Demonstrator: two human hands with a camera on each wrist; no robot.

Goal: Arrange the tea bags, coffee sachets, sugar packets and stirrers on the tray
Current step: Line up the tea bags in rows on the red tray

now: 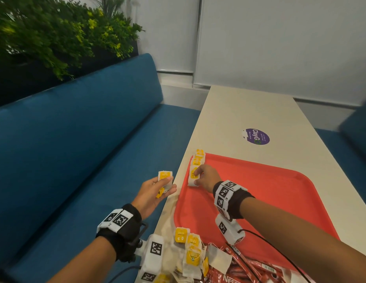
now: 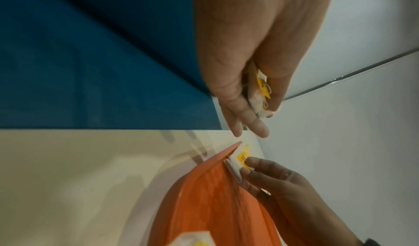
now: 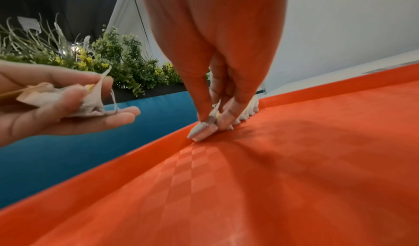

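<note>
Red tray [image 1: 259, 186]: lies on the pale worktop [image 1: 249, 111], its left rim along the worktop's left edge.
Row of tea bags [image 1: 197, 160]: white bags with yellow tags, standing on edge along the tray's left rim, toward the far left corner.
Right hand [image 1: 207, 177]: grip pinching the nearest tea bag [image 1: 193, 177] of the row between thumb and fingers; bag's lower edge touches the tray floor.
Left hand [image 1: 152, 193]: off the worktop's left edge, above the blue bench seat [image 1: 76, 150]; grip curled round a small bundle of tea bags [image 1: 165, 179], thumb on top.
Loose tea bags [image 1: 188, 248]: heaped at the tray's near left corner, partly on the worktop.
Coffee sachets [image 1: 245, 266]: red sticks, at the tray's near edge, beside the heap.
Sticker [image 1: 256, 136]: purple, round, on the worktop beyond the tray.
Plants [image 1: 55, 31]: green, behind the bench back.
</note>
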